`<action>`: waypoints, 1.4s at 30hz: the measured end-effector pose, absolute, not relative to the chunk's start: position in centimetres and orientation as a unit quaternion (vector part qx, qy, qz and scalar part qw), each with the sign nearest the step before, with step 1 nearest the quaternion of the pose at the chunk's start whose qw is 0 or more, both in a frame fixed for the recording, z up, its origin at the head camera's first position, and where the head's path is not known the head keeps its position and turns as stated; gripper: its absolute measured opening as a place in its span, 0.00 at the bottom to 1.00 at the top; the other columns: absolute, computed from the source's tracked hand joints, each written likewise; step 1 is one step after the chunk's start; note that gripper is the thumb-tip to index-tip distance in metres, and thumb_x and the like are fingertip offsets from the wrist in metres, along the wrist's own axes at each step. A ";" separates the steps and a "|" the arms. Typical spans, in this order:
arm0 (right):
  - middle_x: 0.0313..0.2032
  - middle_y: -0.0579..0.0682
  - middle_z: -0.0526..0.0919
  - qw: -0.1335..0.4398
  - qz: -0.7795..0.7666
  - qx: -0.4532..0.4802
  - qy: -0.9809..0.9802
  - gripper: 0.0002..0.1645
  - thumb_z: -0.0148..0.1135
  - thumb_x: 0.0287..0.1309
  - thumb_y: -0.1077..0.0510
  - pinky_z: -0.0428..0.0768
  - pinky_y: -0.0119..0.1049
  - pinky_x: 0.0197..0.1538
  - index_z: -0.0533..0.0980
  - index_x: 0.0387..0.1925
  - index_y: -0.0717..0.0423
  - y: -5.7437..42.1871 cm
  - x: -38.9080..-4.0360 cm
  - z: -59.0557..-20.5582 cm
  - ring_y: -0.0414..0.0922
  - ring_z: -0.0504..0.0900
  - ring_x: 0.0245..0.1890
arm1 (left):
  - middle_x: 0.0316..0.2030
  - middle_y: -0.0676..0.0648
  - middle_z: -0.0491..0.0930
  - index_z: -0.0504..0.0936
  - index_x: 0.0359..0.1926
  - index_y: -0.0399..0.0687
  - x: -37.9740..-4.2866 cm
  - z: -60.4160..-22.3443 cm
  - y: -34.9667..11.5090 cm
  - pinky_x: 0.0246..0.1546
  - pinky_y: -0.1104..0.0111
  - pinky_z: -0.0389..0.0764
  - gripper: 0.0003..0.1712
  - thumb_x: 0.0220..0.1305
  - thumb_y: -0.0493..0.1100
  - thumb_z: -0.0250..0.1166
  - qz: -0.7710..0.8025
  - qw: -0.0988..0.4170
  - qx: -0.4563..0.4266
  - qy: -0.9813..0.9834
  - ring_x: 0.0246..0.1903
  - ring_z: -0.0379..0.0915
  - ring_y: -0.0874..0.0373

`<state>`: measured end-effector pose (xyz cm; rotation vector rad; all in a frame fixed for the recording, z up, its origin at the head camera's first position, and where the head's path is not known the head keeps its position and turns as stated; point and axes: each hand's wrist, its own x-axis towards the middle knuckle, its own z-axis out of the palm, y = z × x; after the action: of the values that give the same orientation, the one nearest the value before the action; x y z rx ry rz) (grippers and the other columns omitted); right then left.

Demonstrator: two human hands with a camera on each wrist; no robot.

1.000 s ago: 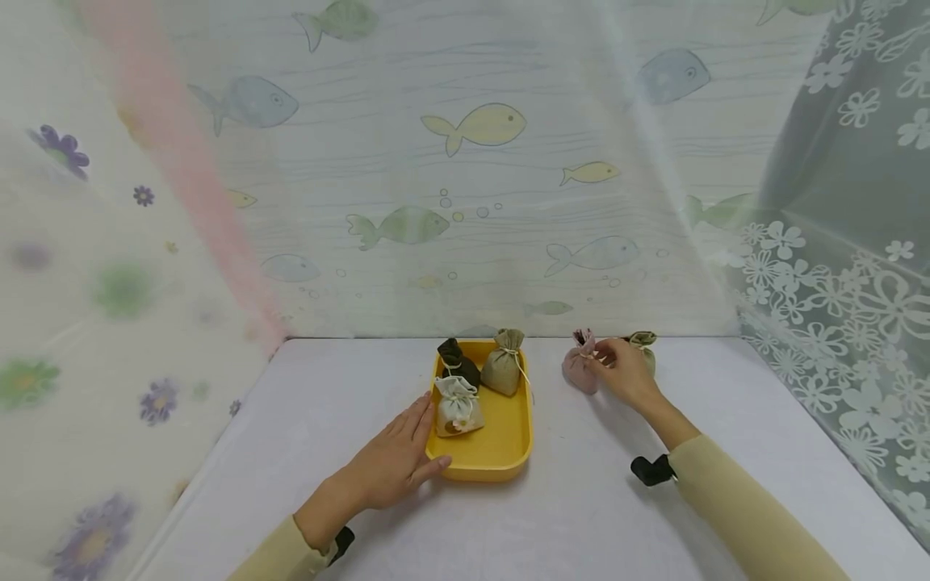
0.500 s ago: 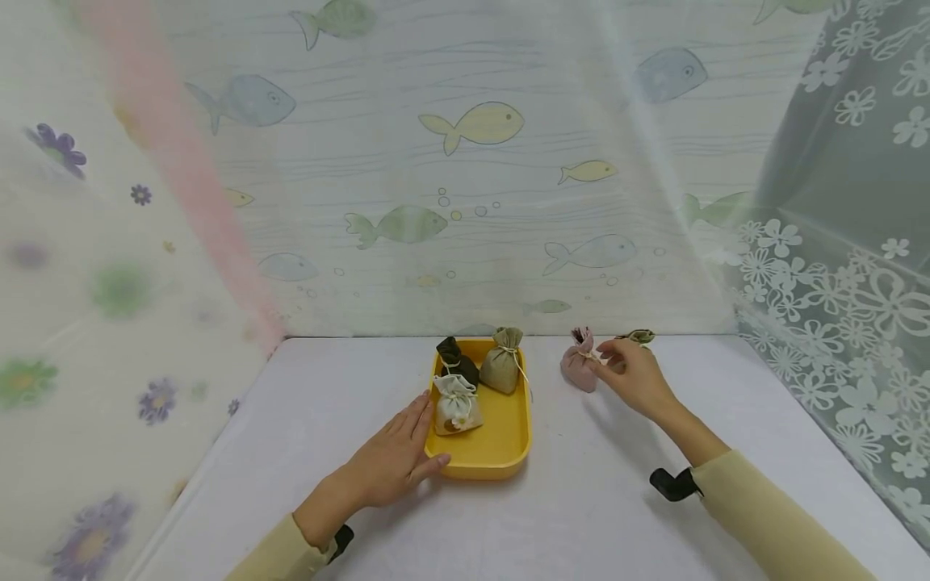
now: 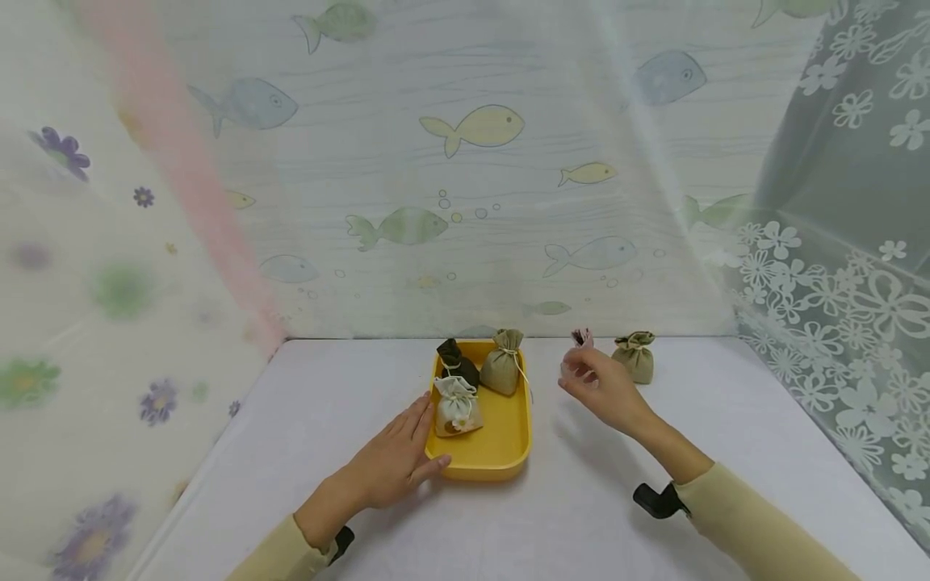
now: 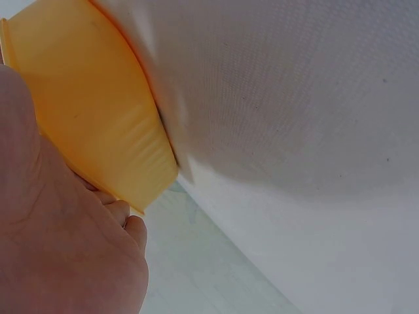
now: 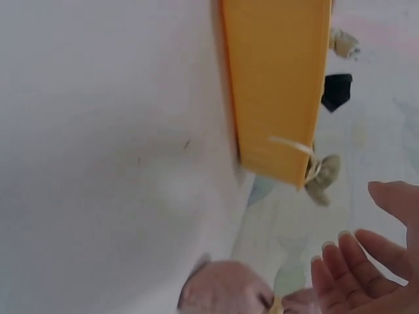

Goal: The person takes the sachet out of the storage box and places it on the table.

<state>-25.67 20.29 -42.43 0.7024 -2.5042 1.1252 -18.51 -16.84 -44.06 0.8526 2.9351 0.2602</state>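
Head view: left hand (image 3: 388, 464) flat, fingers straight along the left side of the yellow tray (image 3: 503, 436), thumb at its near corner; not gripping anything. Three tied pouches in the tray: black pouch (image 3: 461, 369) at far left, tan pouch (image 3: 501, 367) at far right, white pouch (image 3: 458, 407) with a flower, in front of the black one, close to the left hand's fingertips. Right hand (image 3: 610, 395) is right of the tray, fingers loosely bent, thumb apart. Pink pouch (image 3: 583, 338) sits just behind those fingers, mostly covered, only its gathered top plain to see; can't tell from here if they touch. Olive pouch (image 3: 636, 363) stands on the tabletop (image 3: 349, 387) just right of and beyond the right hand.

Left wrist view: palm and fingers lie by the tray's outer wall, fingertips partly hidden at the rim.

Right wrist view: thumb and fingers spread with a gap, nothing pinched. Pink pouch at bottom edge, next to the fingertips, contact unclear. Tray at top, pouch tops showing over its rim, the tan one's cord hanging outside.
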 end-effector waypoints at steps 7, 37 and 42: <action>0.45 0.54 0.83 0.116 0.400 0.252 -0.873 0.19 0.71 0.63 0.61 0.84 0.52 0.49 0.79 0.53 0.63 17.8 -25.3 -42.6 0.54 0.82 0.45 | 0.81 0.35 0.39 0.47 0.79 0.30 -18.6 -44.2 -16.8 0.78 0.49 0.51 0.53 0.77 0.71 0.40 0.081 0.032 0.282 0.955 0.80 0.37 0.44; 0.53 0.60 0.81 0.007 0.436 0.282 -0.855 0.27 0.70 0.64 0.56 0.83 0.47 0.50 0.76 0.60 0.67 8.5 -24.8 -43.7 0.54 0.81 0.49 | 0.81 0.36 0.38 0.47 0.80 0.32 -18.6 -44.4 -16.9 0.78 0.50 0.49 0.54 0.76 0.74 0.35 0.071 0.035 0.277 0.958 0.80 0.35 0.46; 0.54 0.58 0.81 0.017 0.448 0.264 -0.854 0.28 0.70 0.64 0.56 0.83 0.52 0.51 0.76 0.60 0.66 7.4 -25.1 -44.1 0.54 0.81 0.48 | 0.81 0.36 0.38 0.47 0.80 0.31 -18.6 -44.6 -17.0 0.78 0.51 0.50 0.54 0.76 0.73 0.35 0.072 0.031 0.279 0.957 0.80 0.35 0.45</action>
<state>-25.06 7.37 -44.05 0.8204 -2.6557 1.3919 -18.60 -16.98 -44.64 0.8585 2.9484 0.2207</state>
